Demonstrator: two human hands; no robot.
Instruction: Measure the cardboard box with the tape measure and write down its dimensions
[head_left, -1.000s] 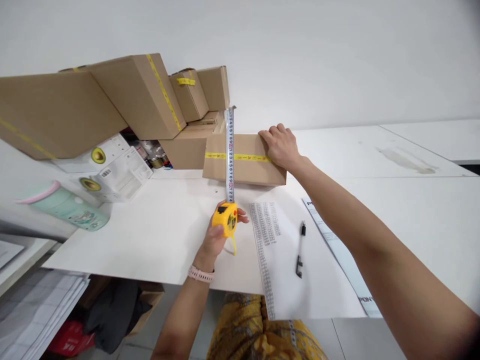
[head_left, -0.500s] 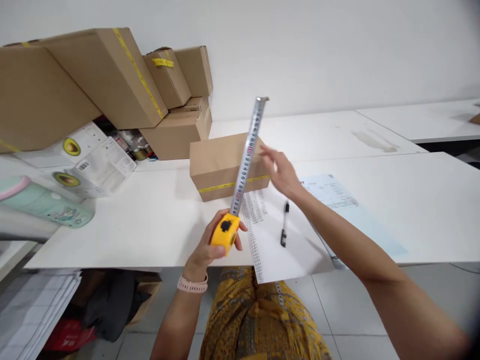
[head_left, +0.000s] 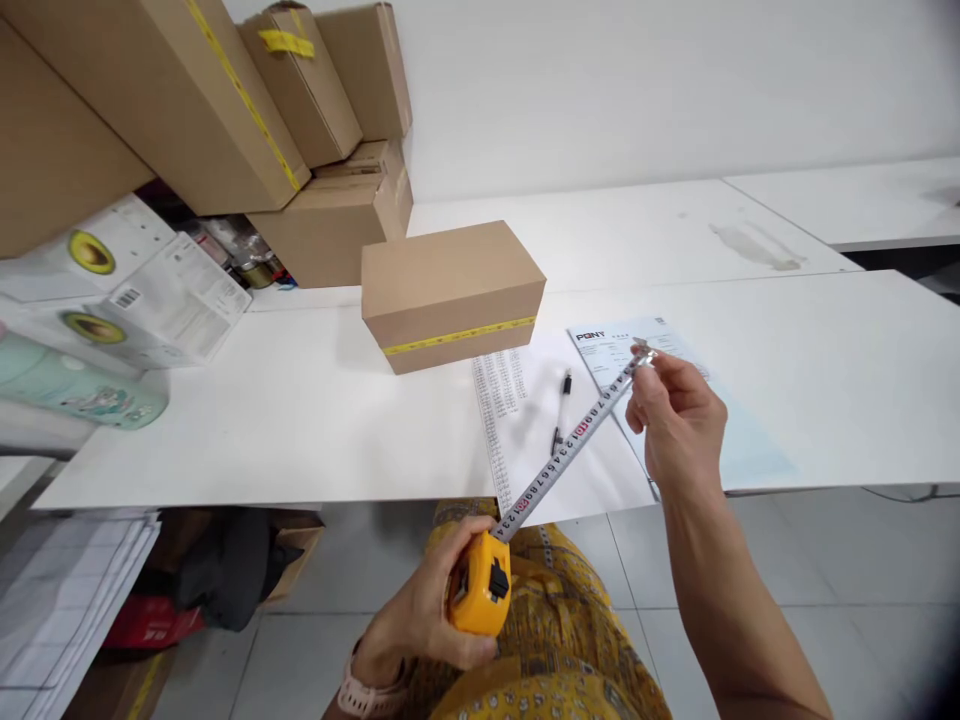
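Observation:
My left hand (head_left: 435,600) grips the yellow case of a tape measure (head_left: 481,585) low in the view, in front of the table edge. The metal blade is pulled out and slants up to the right. At its hooked end, the fingers of my right hand (head_left: 675,405) pinch the blade above a blue printed form. Beneath the blade, a black and clear pen (head_left: 562,410) lies on a white sheet (head_left: 600,480) with printed columns. A closed cardboard box (head_left: 454,290) with a yellow strip along its side sits just behind the sheet.
Cardboard boxes (head_left: 330,220) are stacked at the back left. White cartons with avocado pictures (head_left: 150,290) and a mint green bottle (head_left: 82,385) stand at the left. The blue form (head_left: 720,420) lies right of the white sheet on the white table (head_left: 300,430).
My right hand has moved from beside the box down and right, and now holds the blade's end. My left hand has lowered the tape case, and the blade has swung rightward.

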